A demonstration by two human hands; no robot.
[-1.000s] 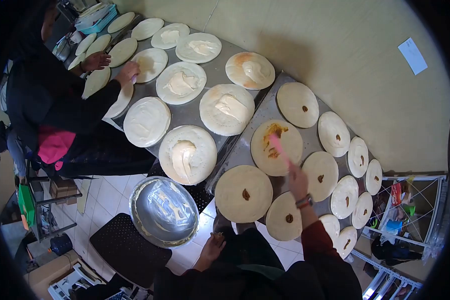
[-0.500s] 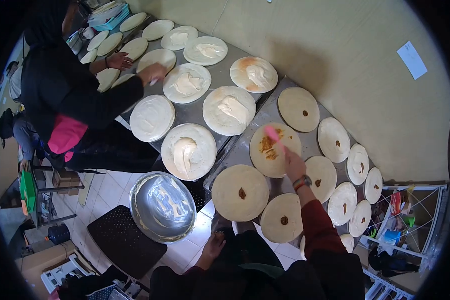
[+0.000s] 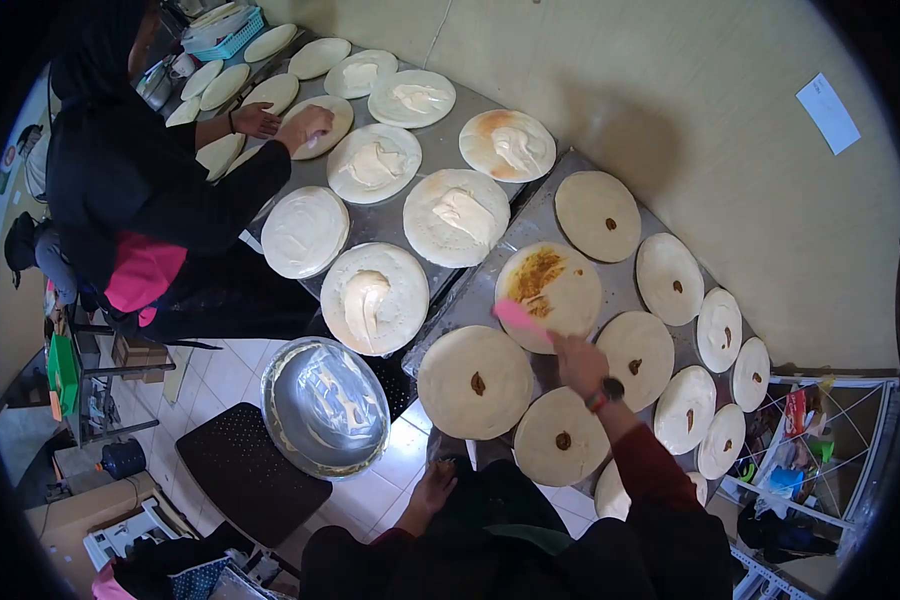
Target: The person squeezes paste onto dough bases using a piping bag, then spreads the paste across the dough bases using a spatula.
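Observation:
My right hand (image 3: 578,364) is closed on a pink spatula (image 3: 518,316), whose blade is at the lower left edge of a round flatbread (image 3: 570,290) with brown paste smeared over its upper left part. Just below lie a flatbread (image 3: 475,395) and another one (image 3: 562,452), each with a small brown dab in the middle. Several more dabbed rounds cover the metal table (image 3: 542,215) to the right. Low in the view, my left hand (image 3: 435,486) rests near my lap with its fingers curled; whether it holds anything is too small to make out.
A co-worker (image 3: 160,190) leans over the left table (image 3: 370,222), hands at a round bread. Several breads there carry cream. A large metal basin (image 3: 292,440) with cream residue stands beside a black perforated seat (image 3: 235,470). A wire rack (image 3: 820,460) is at the right.
The pink spatula has moved from the paste on the upper part down to the bread's lower left edge. The brown smear is wider. The co-worker's hand has shifted back onto a bread.

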